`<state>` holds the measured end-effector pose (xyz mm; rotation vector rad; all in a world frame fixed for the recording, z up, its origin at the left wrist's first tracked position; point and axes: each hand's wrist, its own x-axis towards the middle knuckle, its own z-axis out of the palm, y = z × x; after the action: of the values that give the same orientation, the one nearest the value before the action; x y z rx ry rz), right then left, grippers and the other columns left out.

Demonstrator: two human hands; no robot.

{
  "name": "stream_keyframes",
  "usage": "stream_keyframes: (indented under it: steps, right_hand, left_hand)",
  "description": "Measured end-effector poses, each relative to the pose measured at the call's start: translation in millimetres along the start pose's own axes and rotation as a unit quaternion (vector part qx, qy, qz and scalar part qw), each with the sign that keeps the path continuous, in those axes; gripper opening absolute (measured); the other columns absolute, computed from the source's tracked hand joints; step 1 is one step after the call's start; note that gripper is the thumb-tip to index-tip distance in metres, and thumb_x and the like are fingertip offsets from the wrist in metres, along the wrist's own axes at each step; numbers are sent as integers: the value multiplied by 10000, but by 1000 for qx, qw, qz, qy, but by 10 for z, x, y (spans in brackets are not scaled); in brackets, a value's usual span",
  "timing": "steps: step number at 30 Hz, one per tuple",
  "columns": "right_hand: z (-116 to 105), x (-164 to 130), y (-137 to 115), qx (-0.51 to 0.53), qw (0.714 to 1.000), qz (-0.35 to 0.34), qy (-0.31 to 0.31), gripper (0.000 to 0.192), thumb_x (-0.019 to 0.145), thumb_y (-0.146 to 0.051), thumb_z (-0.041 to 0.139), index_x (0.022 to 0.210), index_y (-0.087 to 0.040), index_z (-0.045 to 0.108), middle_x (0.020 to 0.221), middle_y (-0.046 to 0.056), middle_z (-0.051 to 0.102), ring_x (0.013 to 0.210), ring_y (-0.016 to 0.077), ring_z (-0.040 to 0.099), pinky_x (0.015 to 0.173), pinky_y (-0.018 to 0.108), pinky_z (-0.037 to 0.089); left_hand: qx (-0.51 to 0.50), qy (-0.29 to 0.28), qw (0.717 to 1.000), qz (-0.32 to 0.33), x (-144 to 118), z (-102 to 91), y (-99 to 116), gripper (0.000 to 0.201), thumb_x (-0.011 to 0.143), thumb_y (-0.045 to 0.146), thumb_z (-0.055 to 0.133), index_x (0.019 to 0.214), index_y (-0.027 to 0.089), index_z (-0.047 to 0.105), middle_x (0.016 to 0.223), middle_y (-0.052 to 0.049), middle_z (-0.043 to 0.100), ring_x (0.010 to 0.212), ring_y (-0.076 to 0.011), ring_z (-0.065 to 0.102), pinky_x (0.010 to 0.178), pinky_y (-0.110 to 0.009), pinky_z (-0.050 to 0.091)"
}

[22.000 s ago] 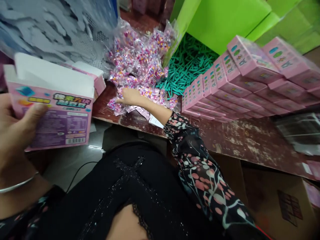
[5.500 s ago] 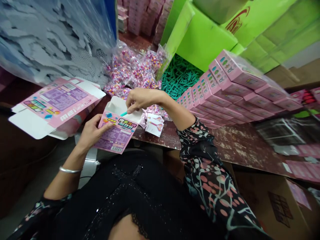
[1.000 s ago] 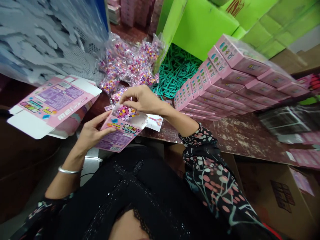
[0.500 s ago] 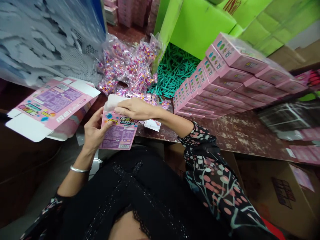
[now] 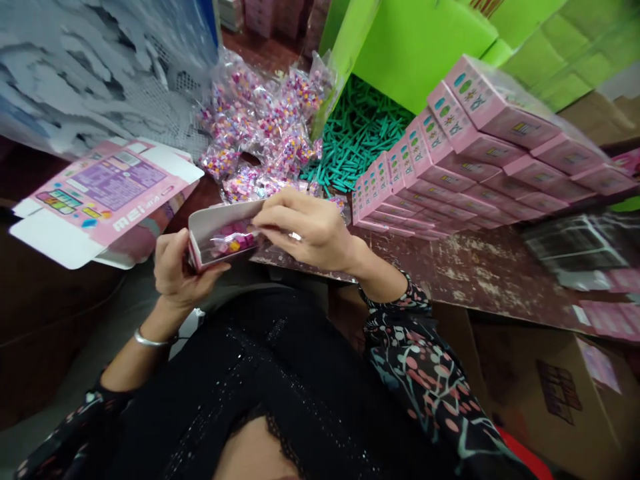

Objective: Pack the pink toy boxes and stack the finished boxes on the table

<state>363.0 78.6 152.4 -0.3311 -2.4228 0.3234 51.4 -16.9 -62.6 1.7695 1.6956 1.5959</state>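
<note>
Left hand (image 5: 175,267) gripping open pink box (image 5: 220,233), bead packet (image 5: 230,241) inside; right hand (image 5: 305,227) fingers pinching its flap. At 9 o'clock, flat carton (image 5: 105,200) printed "MEI".

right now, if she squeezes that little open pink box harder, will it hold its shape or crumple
The open pink box is thin card with its end unsealed, so it would probably buckle. The left hand holds it from below while the right hand works at its mouth. With only a bead packet inside, it likely weighs little.
</note>
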Motion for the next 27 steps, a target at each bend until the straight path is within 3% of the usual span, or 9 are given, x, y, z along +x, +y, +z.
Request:
stream_keyframes:
  steps: [3,5,8,10,14,18,21,24,27]
  right_hand:
    - [-114,-48,-260,-94,986,-26,132,262,1280,-250,652,1184,-201,891,1168,73,857,1072,226,831,978,375,714]
    - [-158,-61,-306,-141,967,-49,204,162,1241,-182,731,1193,-199,884,1141,42,870,1040,181,846,965,325,729]
    - [-160,-106,-258,-168,968,-29,184,180,1244,-171,719,1283,-242,879,1202,44,871,1116,172,841,1075,352,734]
    - [-129,-151,-210,-169,976,4,136,230,1260,-184,681,1349,-283,869,1250,46,865,1179,181,829,1144,395,720]
    - [-58,-226,-163,-180,978,32,104,258,1267,-197,663,1420,-303,841,1267,31,840,1216,180,811,1177,423,704]
    - [-19,-244,-167,-222,965,-28,135,229,1258,-199,667,1402,-256,836,1248,65,821,1158,183,789,1052,352,728]
    - [24,-207,-214,-257,955,-76,123,260,1246,-149,657,1432,-224,824,1288,94,812,1214,197,784,1026,321,728]
    - [110,-127,-278,-273,955,-102,55,286,1255,-155,654,1501,-218,785,1344,98,789,1271,214,782,1090,353,722]
    - [189,-43,-270,-261,957,-118,-35,239,1277,-175,626,1463,-212,771,1321,94,765,1252,224,767,1081,378,712]
  left_hand:
    - [73,142,974,163,54,-30,-146,989,748,902,1075,1480,340,720,1232,-139,726,1168,-448,781,1047,-691,694]
    - [82,185,934,295,175,-26,-165,1017,807,915,1039,1534,296,687,1204,-118,720,1042,-359,771,937,-585,702]
    - [80,211,877,424,353,-14,-77,1092,921,915,976,1686,217,630,1222,-124,740,955,-276,735,833,-444,656]
    - [91,209,870,436,407,-19,13,1068,995,890,940,1739,194,620,1249,-142,754,963,-266,728,812,-406,635]
    - [106,197,874,431,397,-62,69,993,1056,861,902,1725,184,618,1229,-139,736,970,-261,709,796,-388,628]
    - [99,178,886,417,363,-72,-75,971,1005,852,964,1645,211,614,1202,-118,700,999,-269,706,829,-405,643]
    - [88,157,905,385,351,-25,-137,937,992,836,982,1587,201,634,1186,-121,699,992,-267,717,819,-402,653]
    - [92,125,920,360,357,23,-71,908,972,852,986,1527,199,688,1177,-119,705,975,-253,719,802,-379,651]
    - [89,130,909,386,375,14,40,920,952,833,1019,1550,196,731,1182,-120,731,972,-242,733,801,-358,661]
